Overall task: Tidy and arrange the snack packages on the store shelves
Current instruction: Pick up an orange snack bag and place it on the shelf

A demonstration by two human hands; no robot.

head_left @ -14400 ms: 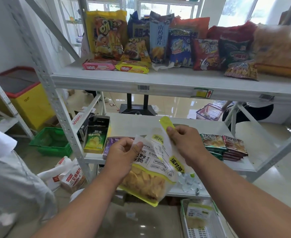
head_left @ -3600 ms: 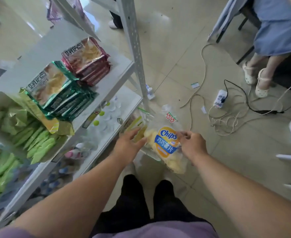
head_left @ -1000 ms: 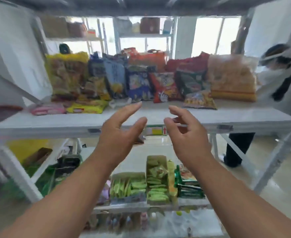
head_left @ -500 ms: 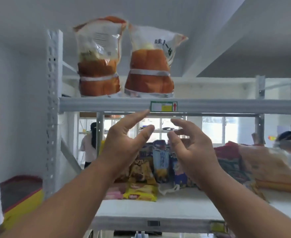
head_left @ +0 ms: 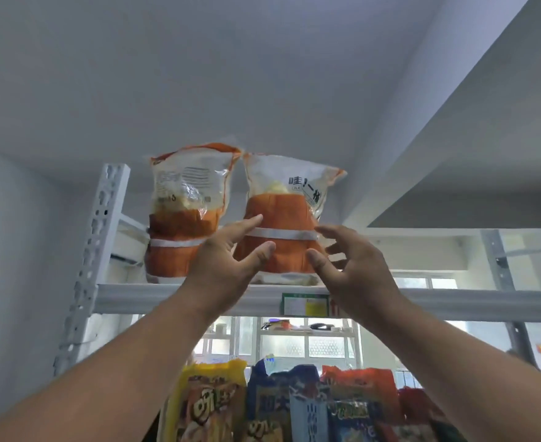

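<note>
Two tall clear bags with orange lower halves stand upright side by side on the top shelf [head_left: 422, 299]. The right bag [head_left: 282, 218] bears black characters; the left bag [head_left: 186, 218] shows its printed back. My left hand [head_left: 227, 263] is raised in front of the right bag's lower left side, fingers spread and straight. My right hand [head_left: 355, 266] is up at that bag's lower right, fingers loosely bent and apart. Neither hand holds anything; whether the fingertips touch the bag I cannot tell.
A perforated white upright [head_left: 93, 256] stands left of the bags. A price label [head_left: 306, 304] hangs on the shelf rail. Below, a yellow snack bag [head_left: 205, 406], a blue bag [head_left: 272, 406] and an orange one [head_left: 361, 397] stand in a row. The ceiling is close above.
My view has tilted up from the middle shelf to the top one. Both empty hands have risen from below the shelf rail to either side of the right orange bag.
</note>
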